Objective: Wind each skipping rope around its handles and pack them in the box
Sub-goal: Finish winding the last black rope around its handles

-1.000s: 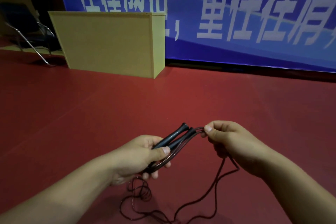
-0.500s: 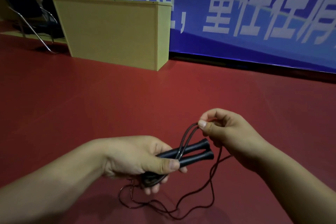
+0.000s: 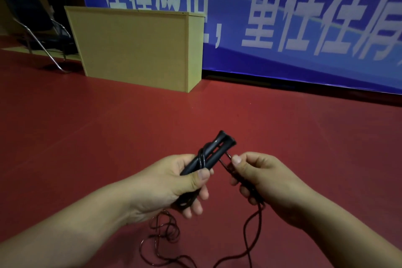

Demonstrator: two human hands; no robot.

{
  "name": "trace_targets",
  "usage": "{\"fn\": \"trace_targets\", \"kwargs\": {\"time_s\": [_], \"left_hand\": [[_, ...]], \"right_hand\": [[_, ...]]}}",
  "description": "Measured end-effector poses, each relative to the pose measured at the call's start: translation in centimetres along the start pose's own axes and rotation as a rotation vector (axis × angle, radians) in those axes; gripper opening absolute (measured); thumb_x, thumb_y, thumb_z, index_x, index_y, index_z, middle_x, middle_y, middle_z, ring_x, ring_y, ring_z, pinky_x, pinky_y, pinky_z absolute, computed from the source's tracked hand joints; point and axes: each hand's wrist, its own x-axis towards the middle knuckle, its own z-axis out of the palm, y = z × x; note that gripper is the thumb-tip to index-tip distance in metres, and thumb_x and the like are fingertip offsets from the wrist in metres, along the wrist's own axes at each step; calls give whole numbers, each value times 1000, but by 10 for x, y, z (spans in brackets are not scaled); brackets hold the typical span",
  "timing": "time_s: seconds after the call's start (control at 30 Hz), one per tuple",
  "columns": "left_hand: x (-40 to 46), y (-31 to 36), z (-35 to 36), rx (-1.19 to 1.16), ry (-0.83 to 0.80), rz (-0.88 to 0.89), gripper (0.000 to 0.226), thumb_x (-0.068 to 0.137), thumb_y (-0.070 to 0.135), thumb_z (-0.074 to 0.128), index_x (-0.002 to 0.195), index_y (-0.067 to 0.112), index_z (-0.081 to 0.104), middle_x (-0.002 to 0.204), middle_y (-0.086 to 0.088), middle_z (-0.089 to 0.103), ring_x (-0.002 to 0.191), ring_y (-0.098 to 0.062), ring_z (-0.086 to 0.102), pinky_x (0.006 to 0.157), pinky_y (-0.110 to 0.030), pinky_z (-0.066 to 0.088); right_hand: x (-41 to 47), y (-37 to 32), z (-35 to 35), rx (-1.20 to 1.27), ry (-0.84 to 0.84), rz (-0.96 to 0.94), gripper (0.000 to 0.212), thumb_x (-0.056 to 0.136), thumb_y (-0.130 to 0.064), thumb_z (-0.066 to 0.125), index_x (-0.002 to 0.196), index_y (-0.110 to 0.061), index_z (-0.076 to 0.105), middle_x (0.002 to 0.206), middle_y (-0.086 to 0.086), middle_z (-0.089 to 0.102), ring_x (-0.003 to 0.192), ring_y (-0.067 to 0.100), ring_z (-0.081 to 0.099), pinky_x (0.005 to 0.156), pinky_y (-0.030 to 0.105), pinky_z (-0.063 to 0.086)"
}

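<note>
Two handles [image 3: 214,152] in left hand [image 3: 174,183], right hand [image 3: 263,178] pinching rope [image 3: 253,230]

The wooden cabinet [image 3: 134,48] stands on the floor [image 3: 108,126]. A chair [image 3: 37,28] sits left of it, a banner [image 3: 304,28] behind and right. Nearer than the cabinet, two hands hold the handles [image 3: 208,154].

The rope [image 3: 252,243] runs off the bottom edge; the banner [image 3: 282,17] is cropped.

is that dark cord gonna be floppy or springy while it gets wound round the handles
Probably floppy: the cord hangs slack from the right hand and lies in loose loops on the floor. Possibly slightly springy, since those loops stay open and curly. The left hand grips the handles.
</note>
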Motion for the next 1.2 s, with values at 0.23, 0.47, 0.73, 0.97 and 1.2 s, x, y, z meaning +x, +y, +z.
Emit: {"fn": "trace_targets", "kwargs": {"time_s": [0.23,0.47,0.73,0.97,1.2], "left_hand": [[11,-5,1,3,227,47,26,92,23,61,107,2,59,63,-1,64,51,-15,61,44,-23,47],[20,-9,-2,-17,381,67,18,95,23,60,101,6,62,63,-2,65,52,-17,63,45,-24,50],[24,-14,-20,-44,520,34,17,94,24,63,96,8,64,64,0,68,52,-15,65,45,-23,51],[23,-23,-25,259,494,6,11,96,21,61,100,11,62,77,-9,71,54,-19,67,50,-29,56],[22,-30,-13,637,222,-76,4,96,18,60,97,19,57,75,-4,68,52,-19,67,46,-27,52]], "right_hand": [[2,6,14,-63,-27,67,24,101,-22,48,95,-15,70,65,0,56,56,12,47,56,25,40],[4,9,13,-257,61,2,17,95,-29,57,85,-18,64,61,-6,63,54,11,48,55,29,39],[-4,8,9,-563,39,-88,26,93,-42,55,81,-20,61,64,-4,61,53,6,52,57,22,44],[-13,-1,16,-792,-7,-484,17,94,-37,54,87,-22,57,66,-4,55,66,12,49,58,24,37],[-12,-8,11,-817,-22,-654,10,96,-34,55,91,-27,61,74,-16,54,73,1,51,64,14,38]]}}
